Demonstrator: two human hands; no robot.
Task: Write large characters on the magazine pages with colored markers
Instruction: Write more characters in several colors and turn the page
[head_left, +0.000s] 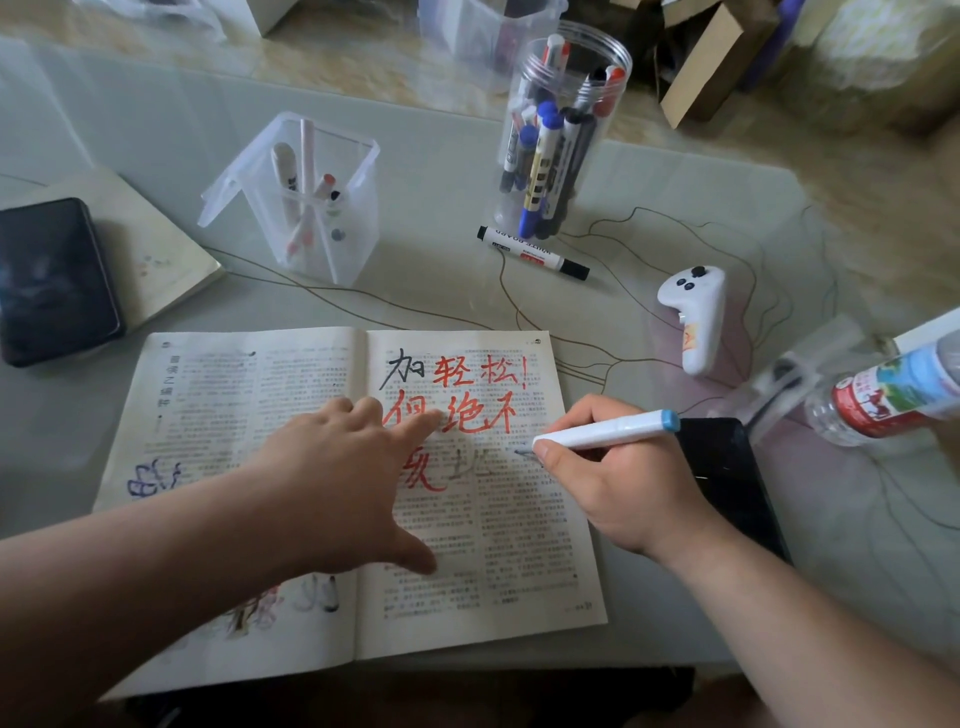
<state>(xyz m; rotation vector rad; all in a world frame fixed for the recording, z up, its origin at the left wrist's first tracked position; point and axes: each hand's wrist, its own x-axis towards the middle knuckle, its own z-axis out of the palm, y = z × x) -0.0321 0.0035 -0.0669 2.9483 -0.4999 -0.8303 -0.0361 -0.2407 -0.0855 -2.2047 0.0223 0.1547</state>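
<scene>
My left grip (337, 478) spread flat, pressing magazine (493, 587) at spine; right grip (618, 483) pinching blue-capped marker (608, 430), tip near right page edge, open page below.

Handwritten large at the top of the magazine (483, 545) right page: black 加, red 轻松!, beneath in red 但绝不. Printed on the whiteboard marker (533, 253) lying toward the desk's far edge: WHITE BOARD. Printed columns too blurred to read.

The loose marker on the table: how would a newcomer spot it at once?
Beyond the right page of the open magazine stands a round clear jar packed with markers. At its foot lies the whiteboard marker, white-barrelled with black ends. It alone lies flat on the table, outside any holder.
</scene>
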